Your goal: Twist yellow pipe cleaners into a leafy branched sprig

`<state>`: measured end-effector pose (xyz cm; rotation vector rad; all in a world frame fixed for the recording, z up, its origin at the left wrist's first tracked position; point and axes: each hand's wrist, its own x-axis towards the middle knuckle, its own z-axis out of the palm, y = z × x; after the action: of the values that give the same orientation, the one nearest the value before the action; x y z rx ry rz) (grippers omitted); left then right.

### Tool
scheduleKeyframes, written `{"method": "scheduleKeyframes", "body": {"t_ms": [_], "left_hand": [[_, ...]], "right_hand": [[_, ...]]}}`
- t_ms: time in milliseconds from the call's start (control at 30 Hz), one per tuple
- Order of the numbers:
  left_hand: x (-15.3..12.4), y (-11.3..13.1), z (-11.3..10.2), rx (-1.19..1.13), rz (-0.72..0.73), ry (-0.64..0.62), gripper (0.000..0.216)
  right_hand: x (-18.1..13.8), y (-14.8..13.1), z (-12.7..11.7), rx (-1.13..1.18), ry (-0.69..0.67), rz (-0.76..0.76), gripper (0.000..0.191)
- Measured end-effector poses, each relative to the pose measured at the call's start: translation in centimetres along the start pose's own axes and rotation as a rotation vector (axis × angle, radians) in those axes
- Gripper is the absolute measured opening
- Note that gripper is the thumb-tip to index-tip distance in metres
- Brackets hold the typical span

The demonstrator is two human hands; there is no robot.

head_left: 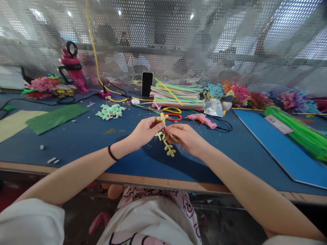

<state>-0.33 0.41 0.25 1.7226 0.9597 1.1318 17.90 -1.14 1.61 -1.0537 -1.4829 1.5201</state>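
Observation:
Between my hands, above the blue tabletop, is a yellow pipe-cleaner sprig [169,149] with small looped leaves at its top and lower end. My left hand [148,131] pinches it near the upper leaves. My right hand [185,136] has its fingers closed round the middle of it, so part of the stem is hidden. Just beyond the hands lie scissors [174,117] with red and yellow handles. A pink glue gun [203,119] rests to their right.
Behind stands a stack of pastel pipe cleaners [177,95] beside an upright phone [147,84]. Mint-green pieces [110,111] lie left of centre. A pink bottle [73,69] stands at the back left. At right are a blue board [276,146] and bagged green pipe cleaners [298,131].

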Motion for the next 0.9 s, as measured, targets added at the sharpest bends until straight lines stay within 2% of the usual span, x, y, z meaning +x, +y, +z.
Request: {"method": "scheduleKeyframes", "body": {"t_ms": [167, 300, 400, 633, 900], "left_hand": [[0.0, 0.4, -0.3, 0.045, 0.015, -0.039, 0.026], [0.0, 0.8, -0.5, 0.014, 0.018, -0.059, 0.026], [0.1, 0.8, -0.6, 0.0, 0.022, -0.054, 0.026], [0.1, 0.3, -0.4, 0.008, -0.027, -0.044, 0.03], [-0.2, 0.6, -0.4, -0.007, -0.065, -0.065, 0.033]], "right_hand": [[0.2, -0.5, -0.9, 0.254, -0.104, 0.145, 0.013], [-0.1, -1.3, -1.2, 0.309, -0.197, 0.215, 0.017], [-0.1, -1.3, -1.4, 0.236, -0.184, 0.149, 0.023], [0.5, -0.5, -1.5, -0.156, -0.001, -0.127, 0.031], [0.1, -1.3, -1.0, -0.427, 0.126, -0.258, 0.033]]}}
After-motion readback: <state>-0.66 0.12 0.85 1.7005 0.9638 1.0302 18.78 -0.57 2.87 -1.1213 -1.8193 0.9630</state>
